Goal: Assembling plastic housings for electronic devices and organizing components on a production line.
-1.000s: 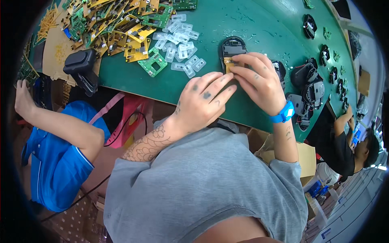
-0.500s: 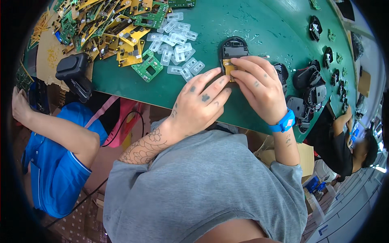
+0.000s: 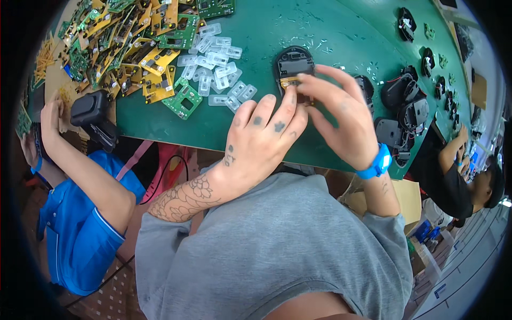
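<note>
A black computer-mouse base shell (image 3: 294,60) lies on the table in front of me, its hollow side up. Inside its near half sits a yellow-brown circuit board (image 3: 289,81), partly covered by my fingers. My left hand (image 3: 265,132) is open, fingers stretched forward; one fingertip presses on the board and another lies beside the shell. Over the shell's right side, my right hand (image 3: 341,114) is open, with fingers apart and slightly blurred, close above the board. Between its fingers I can make out nothing held.
Translucent plastic pieces (image 3: 217,60) and a heap of circuit boards (image 3: 125,45) lie to the left, near a black case (image 3: 93,114). At right are several black mouse shells (image 3: 400,109) with wires. Other people sit on both sides.
My right fingers have come off the board and spread apart, rising slightly. My left fingers have slid further over the shell's near end. The neighbour's arm at left has shifted.
</note>
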`<action>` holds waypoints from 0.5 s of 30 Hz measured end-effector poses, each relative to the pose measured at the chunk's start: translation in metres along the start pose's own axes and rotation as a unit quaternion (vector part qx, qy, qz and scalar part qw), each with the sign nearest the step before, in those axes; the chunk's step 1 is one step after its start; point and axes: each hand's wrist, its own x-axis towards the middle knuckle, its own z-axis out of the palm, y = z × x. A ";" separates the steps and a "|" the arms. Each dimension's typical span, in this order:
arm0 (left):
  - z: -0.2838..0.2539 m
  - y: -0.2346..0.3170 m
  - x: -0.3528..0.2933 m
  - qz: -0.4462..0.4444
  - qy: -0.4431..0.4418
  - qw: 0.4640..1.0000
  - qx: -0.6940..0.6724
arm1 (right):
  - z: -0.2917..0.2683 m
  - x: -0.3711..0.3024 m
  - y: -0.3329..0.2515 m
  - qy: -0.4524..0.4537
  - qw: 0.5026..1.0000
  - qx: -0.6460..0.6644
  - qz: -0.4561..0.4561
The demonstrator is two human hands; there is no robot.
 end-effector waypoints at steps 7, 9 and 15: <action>0.000 -0.003 0.002 0.018 -0.008 1.000 -0.015 | -0.003 -0.011 0.008 0.047 0.997 -0.014 0.067; 0.000 -0.001 0.004 0.014 -0.006 1.000 -0.012 | 0.006 -0.013 0.007 0.047 0.997 -0.029 0.063; -0.002 0.000 0.009 0.010 -0.018 1.000 0.021 | 0.012 -0.012 0.009 0.027 0.996 -0.065 0.046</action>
